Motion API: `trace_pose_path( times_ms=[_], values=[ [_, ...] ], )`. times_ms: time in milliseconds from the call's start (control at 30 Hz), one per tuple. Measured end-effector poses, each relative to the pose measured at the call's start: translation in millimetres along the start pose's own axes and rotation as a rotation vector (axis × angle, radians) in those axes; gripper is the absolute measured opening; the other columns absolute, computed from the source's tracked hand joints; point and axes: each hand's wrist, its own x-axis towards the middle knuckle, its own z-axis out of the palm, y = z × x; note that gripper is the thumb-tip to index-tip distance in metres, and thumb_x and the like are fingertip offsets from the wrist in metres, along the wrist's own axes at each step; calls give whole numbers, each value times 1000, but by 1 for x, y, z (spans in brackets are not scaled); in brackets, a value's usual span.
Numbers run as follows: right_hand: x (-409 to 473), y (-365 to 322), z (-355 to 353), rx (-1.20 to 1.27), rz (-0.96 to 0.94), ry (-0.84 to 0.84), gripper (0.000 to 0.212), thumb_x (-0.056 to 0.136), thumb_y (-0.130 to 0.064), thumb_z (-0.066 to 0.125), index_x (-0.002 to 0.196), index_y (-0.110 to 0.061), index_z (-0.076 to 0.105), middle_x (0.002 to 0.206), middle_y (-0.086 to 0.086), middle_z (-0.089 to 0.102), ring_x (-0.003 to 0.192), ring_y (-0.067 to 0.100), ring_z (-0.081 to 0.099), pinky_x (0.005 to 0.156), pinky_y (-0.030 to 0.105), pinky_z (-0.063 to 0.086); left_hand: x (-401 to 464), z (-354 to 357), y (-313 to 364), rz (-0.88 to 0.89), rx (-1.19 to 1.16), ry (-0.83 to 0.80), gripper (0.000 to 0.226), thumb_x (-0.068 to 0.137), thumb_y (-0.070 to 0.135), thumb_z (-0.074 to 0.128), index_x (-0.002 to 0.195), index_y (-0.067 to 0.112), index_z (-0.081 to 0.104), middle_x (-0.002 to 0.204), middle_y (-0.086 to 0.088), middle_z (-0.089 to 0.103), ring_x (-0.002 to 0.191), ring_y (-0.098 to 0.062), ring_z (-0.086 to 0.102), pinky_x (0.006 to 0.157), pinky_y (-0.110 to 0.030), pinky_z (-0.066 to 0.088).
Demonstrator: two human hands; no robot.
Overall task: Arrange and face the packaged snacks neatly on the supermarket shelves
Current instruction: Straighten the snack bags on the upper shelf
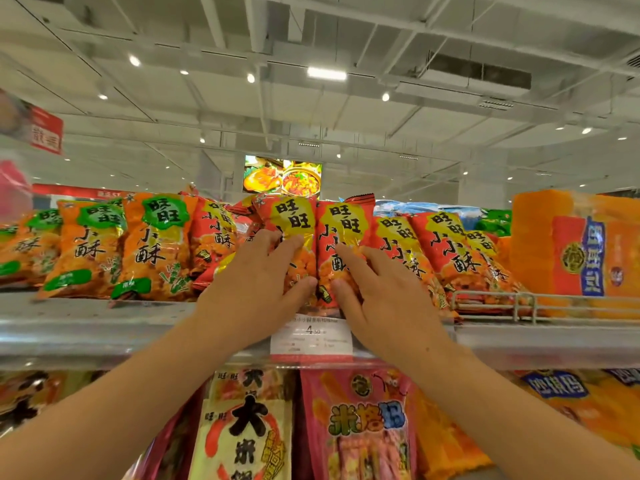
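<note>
— What was being handled on the top shelf (pixel 86 327)?

— Two red snack bags were stood upright side by side at the shelf's front edge, long axes vertical, printed fronts turned toward the camera. The left red bag (pixel 294 233) was pressed by the left hand (pixel 256 289), fingers spread and nearly straight across its lower half, thumb at its inner edge. The right red bag (pixel 343 233) was touched in the same way by the right hand (pixel 384 299), fingers extended and flat on the pack.

— What writing could be read?

— "旺旺" on a yellow patch and "小小酥" below it were carried by each red bag. The same name on green patches was shown by the orange bags (pixel 152 244) to the left, which were leaned back. A price tag (pixel 311 336) reading "4" was fixed to the shelf rail just under the hands. On the lower shelf, a "大米饼" pack (pixel 249 424) and a pink "米格玛" pack (pixel 363 424) were seen.
</note>
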Motion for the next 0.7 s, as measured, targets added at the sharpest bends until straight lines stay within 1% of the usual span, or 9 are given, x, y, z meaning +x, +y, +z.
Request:
trace_pose_path(
  times_ms=[167, 233, 300, 367, 433, 500, 567, 633, 700],
  values=[
    [0, 0, 4, -50, 18, -11, 59, 98, -52, 16, 149, -30, 32, 138, 3, 49, 113, 24, 52, 92, 39, 44, -1, -2, 3, -8, 56, -21, 71, 91, 63, 35, 153, 33, 17, 149, 1, 24, 140, -18, 24, 108, -41, 37],
    [-2, -1, 4, -44, 21, -9, 59, 98, -52, 15, 149, -29, 32, 139, 4, 49, 113, 25, 52, 92, 39, 44, -4, -4, 6, -24, 68, -17, 76, 89, 67, 29, 154, 32, 13, 155, -2, 19, 143, -20, 21, 111, -42, 34],
    [-4, -1, 5, -46, 35, 8, 56, 100, -50, 19, 150, -29, 31, 145, 8, 44, 120, 28, 49, 97, 41, 41, -10, -7, 10, -24, 90, 65, 81, 87, 70, 24, 155, 28, 12, 159, -9, 17, 146, -26, 19, 114, -43, 27],
    [-6, -1, 5, -53, 47, 45, 54, 102, -48, 25, 151, -29, 28, 155, 13, 30, 133, 31, 38, 106, 44, 34, -19, -10, 8, 20, 58, 203, 71, 96, 61, 32, 154, 20, 25, 157, -13, 26, 143, -30, 27, 113, -45, 26],
    [-8, -2, 2, -15, 40, 88, 54, 101, -45, 29, 150, -24, 33, 156, 14, 25, 138, 33, 29, 112, 46, 23, -31, -14, -1, 54, 52, 265, 60, 98, 48, 37, 146, 12, 41, 150, -13, 40, 137, -31, 37, 110, -45, 29],
    [-12, -11, -1, 43, -11, 154, 50, 98, -41, 31, 141, -21, 46, 151, 14, 35, 137, 34, 31, 111, 44, 18, -48, -18, -19, 85, 136, 256, 53, 98, 39, 34, 137, 7, 51, 143, -14, 47, 133, -32, 42, 107, -44, 29],
    [-18, -31, -1, 105, -112, 224, 45, 97, -37, 35, 133, -19, 57, 144, 11, 47, 132, 33, 38, 108, 44, 21, -70, -24, -41, 111, 265, 225, 51, 99, 34, 33, 134, 5, 55, 142, -15, 50, 133, -32, 41, 108, -44, 26],
    [-22, -61, 1, 198, -213, 240, 42, 95, -34, 41, 128, -17, 61, 140, 9, 51, 130, 32, 42, 107, 46, 25, -91, -32, -63, 105, 372, 161, 53, 101, 36, 29, 136, 5, 54, 146, -14, 47, 138, -31, 38, 114, -47, 23],
    [-21, -94, 5, 301, -298, 192, 41, 93, -32, 46, 128, -17, 61, 141, 7, 52, 131, 30, 43, 109, 46, 28, -110, -43, -84, 71, 414, 78, 58, 102, 40, 23, 142, 5, 47, 151, -13, 42, 142, -30, 33, 116, -49, 21]
  ],
)
